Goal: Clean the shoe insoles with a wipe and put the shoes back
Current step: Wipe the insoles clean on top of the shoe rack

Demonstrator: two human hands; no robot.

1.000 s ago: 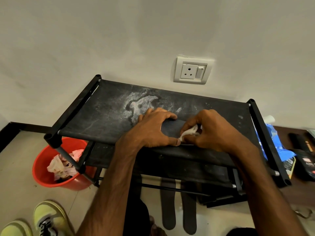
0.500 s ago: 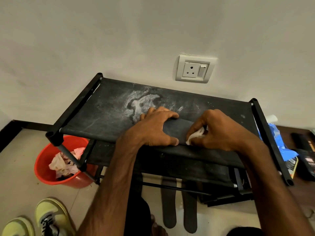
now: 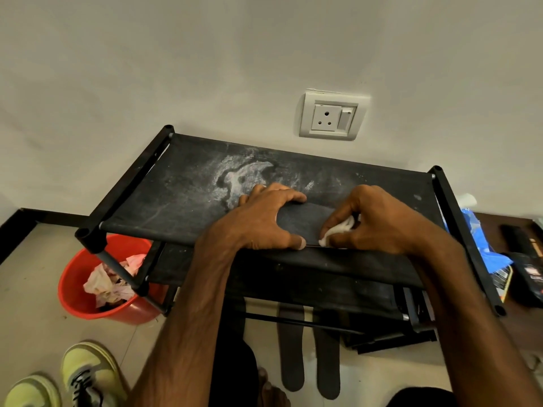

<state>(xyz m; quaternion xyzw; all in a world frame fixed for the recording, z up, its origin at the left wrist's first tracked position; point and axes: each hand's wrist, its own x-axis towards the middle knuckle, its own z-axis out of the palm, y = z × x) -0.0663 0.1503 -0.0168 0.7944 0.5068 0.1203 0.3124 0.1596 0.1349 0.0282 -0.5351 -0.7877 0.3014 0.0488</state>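
Note:
A dark insole (image 3: 302, 223) lies flat on the top shelf of a black shoe rack (image 3: 188, 201). My left hand (image 3: 264, 224) grips its left end, fingers over the far edge and thumb at the near edge. My right hand (image 3: 373, 221) pinches a crumpled white wipe (image 3: 338, 232) and presses it onto the insole's right part. Two more dark insoles (image 3: 308, 351) lie side by side on the floor under the rack. A pair of yellow-green sneakers (image 3: 85, 374) stands on the floor at the bottom left.
A red bucket (image 3: 76, 277) with crumpled used wipes sits on the floor under the rack's left end. A blue pack (image 3: 479, 239) and dark items lie to the right of the rack. A wall socket (image 3: 332, 117) is above the rack.
My right hand with the wipe has slid to the right along the insole, uncovering more of its middle. My left hand has kept its hold.

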